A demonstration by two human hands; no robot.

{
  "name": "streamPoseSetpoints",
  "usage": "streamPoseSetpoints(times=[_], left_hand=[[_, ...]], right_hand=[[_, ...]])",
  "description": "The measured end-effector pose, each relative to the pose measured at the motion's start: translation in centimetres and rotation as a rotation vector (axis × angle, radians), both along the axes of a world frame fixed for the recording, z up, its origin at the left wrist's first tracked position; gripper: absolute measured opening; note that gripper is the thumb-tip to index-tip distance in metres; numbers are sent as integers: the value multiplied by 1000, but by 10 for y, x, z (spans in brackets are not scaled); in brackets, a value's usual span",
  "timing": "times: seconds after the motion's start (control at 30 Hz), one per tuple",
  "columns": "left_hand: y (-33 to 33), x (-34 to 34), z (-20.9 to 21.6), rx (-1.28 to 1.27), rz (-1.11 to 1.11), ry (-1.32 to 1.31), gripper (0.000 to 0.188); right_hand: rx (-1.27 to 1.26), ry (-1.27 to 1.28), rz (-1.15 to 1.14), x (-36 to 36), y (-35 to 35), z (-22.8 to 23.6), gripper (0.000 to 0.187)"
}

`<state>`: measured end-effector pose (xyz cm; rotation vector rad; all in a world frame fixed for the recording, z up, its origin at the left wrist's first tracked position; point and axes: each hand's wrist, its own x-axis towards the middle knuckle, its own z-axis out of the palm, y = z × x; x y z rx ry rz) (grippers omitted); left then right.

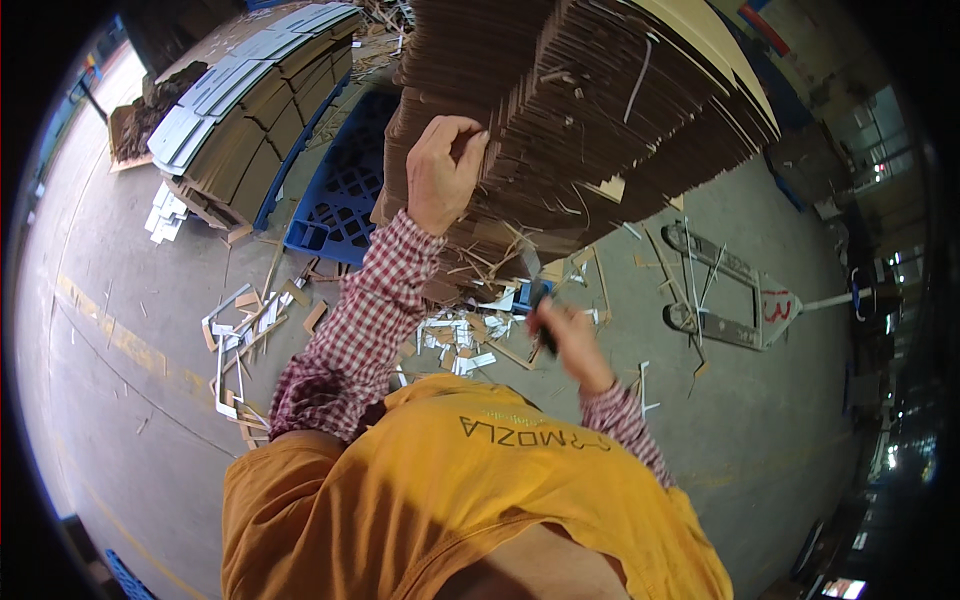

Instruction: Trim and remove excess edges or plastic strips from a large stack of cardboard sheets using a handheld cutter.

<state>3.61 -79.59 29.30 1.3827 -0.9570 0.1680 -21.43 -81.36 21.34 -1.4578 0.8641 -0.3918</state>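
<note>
L hand point(445, 170) is raised and pressed against the side of a tall stack of brown cardboard sheets point(580, 110), fingers curled and clenched onto the sheet edges at the stack's left face. Sleeve is red-and-white check; an orange vest point(470, 500) fills the near, lower part of the view.

R hand point(570, 335) is lower and to the right, w/ fingers wrapped tight round a small dark tool point(540, 305). It's motion-blurred, so can't tell what kind of tool it is. It sits just below the ragged bottom edge of the stack, near loose strips hanging from the sheets.

The stack rests on a blue plastic pallet point(340, 190), visible at its left. Further left & far, a second stack of flat cardboard w/ grey-white top sheets point(250, 90) leans at an angle. Beyond that, at the far left, a heap of dark scraps point(150, 115).

Concrete floor point(110, 250) is littered w/ offcuts: white and brown strips point(240, 330) to the left of the checked sleeve, more white bits point(460, 340) between the two arms under the stack. A faded yellow line crosses the floor on the left.

On the right, a pallet jack point(720, 290) lies w/ its forks pointing toward the stack, well apart from the R hand, thin strips draped over it.
</note>
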Motion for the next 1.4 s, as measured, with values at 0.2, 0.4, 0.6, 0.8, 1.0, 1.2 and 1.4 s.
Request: streamPoseSetpoints(times=[0.2,0.4,0.6,0.8,1.0,1.2,1.4], left_hand=[[-17,-16,2,-110,-2,-266,37],[-22,-34,-38,-91,118,-345,37],[5,-24,-45,-49,-18,-222,24],[-1,-13,-3,-127,80,-326,35],[-28,-25,16,-77,221,-566,22],[-27,11,-4,28,212,-798,13],[-2,-71,-62,281,-636,-684,7]], right_hand=[[-175,37,192,-6,-22,33,34],[-210,-73,85,35,-63,98,34],[-199,-88,99,52,-52,98,35],[-233,40,100,48,-52,88,40],[-446,16,58,57,-45,91,32],[-878,-425,-170,54,-13,30,42],[-256,27,-167,-61,11,3,46]])
